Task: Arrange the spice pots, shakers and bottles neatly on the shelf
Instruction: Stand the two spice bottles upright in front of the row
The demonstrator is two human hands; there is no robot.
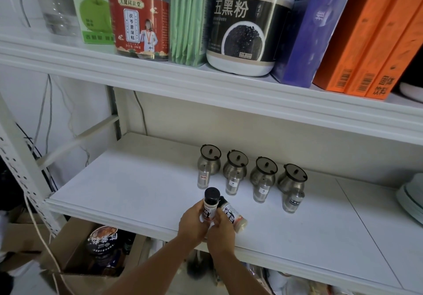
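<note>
On the white middle shelf [142, 187] stand several steel spice pots with dark lids in a back row, such as the leftmost pot [209, 159] and the rightmost pot [293, 178]. In front of each stands a small steel shaker, for example one shaker [203, 178] at the left and another [293, 201] at the right. My left hand [193, 222] grips an upright black-capped spice bottle [211, 204] near the shelf's front edge. My right hand [220, 228] holds a second black-capped bottle [233, 214], tilted with its base to the right.
The upper shelf carries jars, a large black-labelled tub [247, 31], green packets and orange boxes [370, 43]. A stack of plates [412, 201] sits at the middle shelf's right end. A cardboard box [91, 249] with jars lies below left. Cables hang at the left.
</note>
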